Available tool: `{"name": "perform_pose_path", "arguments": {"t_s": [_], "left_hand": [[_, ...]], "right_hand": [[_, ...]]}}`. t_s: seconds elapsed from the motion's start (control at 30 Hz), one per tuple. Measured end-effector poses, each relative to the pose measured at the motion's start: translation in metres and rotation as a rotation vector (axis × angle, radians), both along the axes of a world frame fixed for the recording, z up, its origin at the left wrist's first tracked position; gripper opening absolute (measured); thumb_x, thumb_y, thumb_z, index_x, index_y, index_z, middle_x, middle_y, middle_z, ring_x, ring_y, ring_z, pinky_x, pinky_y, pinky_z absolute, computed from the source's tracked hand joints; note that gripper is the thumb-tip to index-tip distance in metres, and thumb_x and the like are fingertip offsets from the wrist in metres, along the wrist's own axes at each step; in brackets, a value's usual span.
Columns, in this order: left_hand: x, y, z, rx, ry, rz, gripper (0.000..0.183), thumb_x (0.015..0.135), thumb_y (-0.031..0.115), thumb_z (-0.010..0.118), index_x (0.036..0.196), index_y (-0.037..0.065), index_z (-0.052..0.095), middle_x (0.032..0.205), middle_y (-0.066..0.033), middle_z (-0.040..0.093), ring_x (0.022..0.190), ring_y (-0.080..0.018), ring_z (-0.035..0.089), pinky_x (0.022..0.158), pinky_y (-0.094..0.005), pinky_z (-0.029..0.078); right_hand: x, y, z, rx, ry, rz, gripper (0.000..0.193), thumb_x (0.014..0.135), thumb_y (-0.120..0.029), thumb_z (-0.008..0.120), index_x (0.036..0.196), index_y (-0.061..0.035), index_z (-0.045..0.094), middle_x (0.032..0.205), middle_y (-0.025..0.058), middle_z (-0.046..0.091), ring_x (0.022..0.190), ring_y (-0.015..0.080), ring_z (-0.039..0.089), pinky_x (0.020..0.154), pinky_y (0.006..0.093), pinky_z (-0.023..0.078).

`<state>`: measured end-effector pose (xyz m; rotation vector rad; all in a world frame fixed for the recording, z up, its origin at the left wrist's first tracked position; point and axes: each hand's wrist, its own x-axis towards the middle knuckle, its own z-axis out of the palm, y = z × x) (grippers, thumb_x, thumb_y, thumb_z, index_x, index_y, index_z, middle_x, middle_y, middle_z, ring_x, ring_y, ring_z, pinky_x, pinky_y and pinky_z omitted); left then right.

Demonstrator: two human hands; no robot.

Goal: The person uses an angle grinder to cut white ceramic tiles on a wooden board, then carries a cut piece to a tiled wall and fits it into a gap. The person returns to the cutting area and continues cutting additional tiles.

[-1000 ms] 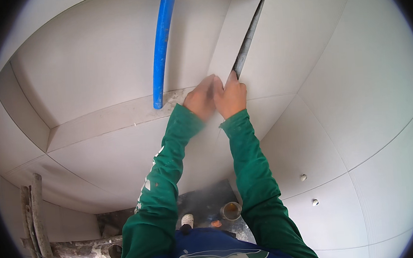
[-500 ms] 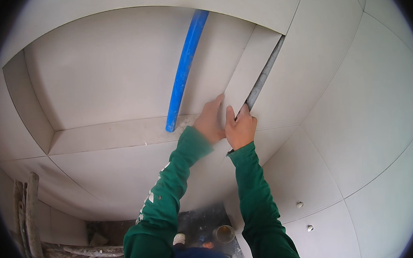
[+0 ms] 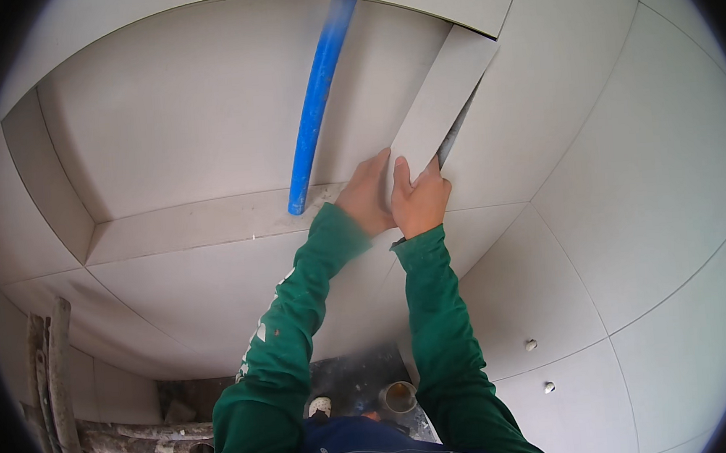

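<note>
A narrow, pale tile strip [image 3: 438, 95] stands at the right side of a recess in the tiled wall, tilted a little. My left hand [image 3: 366, 194], slightly blurred, grips the strip's left edge near its lower end. My right hand [image 3: 420, 197] holds the opposite edge, thumb on the face and fingertips tucked into the dark gap [image 3: 460, 127] between strip and wall tile. That gap is wedge-shaped and shows rough grey behind. Left of my hands, a blue pipe [image 3: 315, 116] slants down through the recess, its lower end just above the ledge [image 3: 211, 224].
Large pale wall tiles [image 3: 610, 150] surround the recess. Two small whitish fittings [image 3: 531, 345] stick out of the wall at the lower right. Worn, dirty poles [image 3: 58, 374] stand at the lower left, with a crosswise pipe [image 3: 147, 450]. A bucket [image 3: 398, 397] stands on the dark floor below.
The strip's upper part has swung to the right, narrowing the gap, which is now shut at the top. Both hands keep their grip at its lower end. The whole view has shifted slightly.
</note>
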<state>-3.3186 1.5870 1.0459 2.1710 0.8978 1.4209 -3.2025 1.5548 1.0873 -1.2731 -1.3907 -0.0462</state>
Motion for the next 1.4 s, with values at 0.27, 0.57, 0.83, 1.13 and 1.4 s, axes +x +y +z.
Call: {"name": "perform_pose_path", "arguments": {"t_s": [0.27,0.57,0.83,1.13,1.4], "left_hand": [[0.000,0.002,0.000,0.058,0.011,-0.042,0.101,0.070,0.025,0.090,0.152,0.001,0.037,0.141,-0.0243,0.052,0.132,-0.0406,0.052,0.111,-0.0439,0.043],[0.016,0.016,-0.009,0.056,-0.014,-0.078,0.096,0.074,0.017,0.089,0.154,0.003,0.036,0.143,-0.0225,0.051,0.130,-0.0384,0.054,0.110,-0.0426,0.045],[0.018,0.014,-0.004,0.047,0.070,-0.034,0.105,0.068,0.022,0.094,0.154,0.003,0.036,0.135,-0.0212,0.054,0.117,-0.0342,0.059,0.101,-0.0424,0.050],[0.020,0.001,0.015,-0.137,0.112,-0.064,0.120,0.063,0.029,0.096,0.156,-0.003,0.028,0.144,-0.0266,0.047,0.135,-0.0400,0.048,0.113,-0.0417,0.042],[0.018,0.001,0.014,-0.009,0.104,0.038,0.118,0.058,0.028,0.091,0.156,0.000,0.031,0.125,-0.0230,0.054,0.115,-0.0366,0.057,0.102,-0.0398,0.048]], "right_hand": [[0.009,0.004,-0.007,0.045,-0.111,-0.074,0.028,0.095,-0.018,0.064,0.112,0.0035,0.061,0.086,0.0195,0.073,0.073,0.0419,0.068,0.073,0.0463,0.053],[0.015,-0.004,0.006,-0.073,-0.094,-0.025,0.039,0.101,-0.030,0.058,0.101,0.0083,0.056,0.070,0.0243,0.063,0.071,0.0463,0.062,0.070,0.0534,0.049],[0.026,-0.012,0.019,-0.163,-0.427,-0.320,0.045,0.097,-0.037,0.065,0.084,0.0054,0.061,0.066,0.0220,0.064,0.070,0.0450,0.065,0.067,0.0510,0.053],[0.043,-0.009,0.012,-0.124,-0.393,-0.163,0.041,0.098,-0.037,0.062,0.084,0.0014,0.062,0.071,0.0221,0.066,0.071,0.0450,0.065,0.068,0.0533,0.052],[0.045,-0.010,0.012,-0.011,-0.270,0.042,0.032,0.097,-0.027,0.066,0.091,0.0045,0.066,0.063,0.0167,0.065,0.055,0.0358,0.063,0.058,0.0395,0.052]]}}
